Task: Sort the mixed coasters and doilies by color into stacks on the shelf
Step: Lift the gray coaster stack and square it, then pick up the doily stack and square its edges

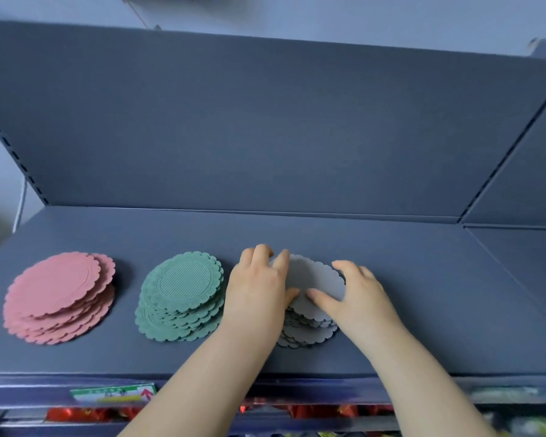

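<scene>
Your left hand (259, 288) and right hand (356, 298) each grip an edge of the top grey coaster (316, 280), thumbs on its face and fingers curled over the rim, likely to square it onto the grey stack (309, 331). It may be slightly lifted; I cannot tell. On the shelf (423, 294), the pink stack (57, 298) and green stack (180, 298) stand apart to the left, which keeps the colours separate.

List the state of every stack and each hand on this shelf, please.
pink stack: fanned out unevenly, untouched.
green stack: ribbed face up, slightly fanned, untouched.
grey stack: uneven, gripped from both sides.
left hand: grips the grey stack's left edge.
right hand: grips its right edge, thumb on top.
shelf: bears all three stacks.
</scene>
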Action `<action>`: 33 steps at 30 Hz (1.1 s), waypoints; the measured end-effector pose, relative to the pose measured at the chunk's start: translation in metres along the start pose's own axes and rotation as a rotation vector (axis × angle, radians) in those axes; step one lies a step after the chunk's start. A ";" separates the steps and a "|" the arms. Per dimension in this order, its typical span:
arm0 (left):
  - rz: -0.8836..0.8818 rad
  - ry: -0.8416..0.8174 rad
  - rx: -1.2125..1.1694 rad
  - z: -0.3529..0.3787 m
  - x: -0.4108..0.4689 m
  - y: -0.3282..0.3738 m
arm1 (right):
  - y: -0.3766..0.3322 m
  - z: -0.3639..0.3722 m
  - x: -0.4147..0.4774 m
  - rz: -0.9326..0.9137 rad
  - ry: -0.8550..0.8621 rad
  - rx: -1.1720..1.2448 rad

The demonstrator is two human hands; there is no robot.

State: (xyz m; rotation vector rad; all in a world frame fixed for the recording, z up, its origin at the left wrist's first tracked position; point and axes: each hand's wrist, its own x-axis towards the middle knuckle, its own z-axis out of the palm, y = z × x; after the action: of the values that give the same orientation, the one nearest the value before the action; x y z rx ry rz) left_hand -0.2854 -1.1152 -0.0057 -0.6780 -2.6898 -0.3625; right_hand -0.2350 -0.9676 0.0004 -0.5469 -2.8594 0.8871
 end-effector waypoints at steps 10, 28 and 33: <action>0.180 0.010 0.044 0.010 -0.012 0.064 | 0.053 -0.041 -0.028 -0.205 0.076 0.036; 0.297 0.013 -0.013 0.060 -0.048 0.369 | 0.303 -0.204 -0.092 -0.198 0.055 -0.029; 0.281 0.014 0.001 0.071 -0.041 0.398 | 0.331 -0.221 -0.088 -0.195 0.040 -0.025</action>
State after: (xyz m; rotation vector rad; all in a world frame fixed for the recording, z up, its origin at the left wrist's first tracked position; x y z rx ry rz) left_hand -0.0726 -0.7693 -0.0222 -1.0323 -2.5333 -0.2899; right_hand -0.0074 -0.6295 -0.0023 -0.2781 -2.8306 0.7997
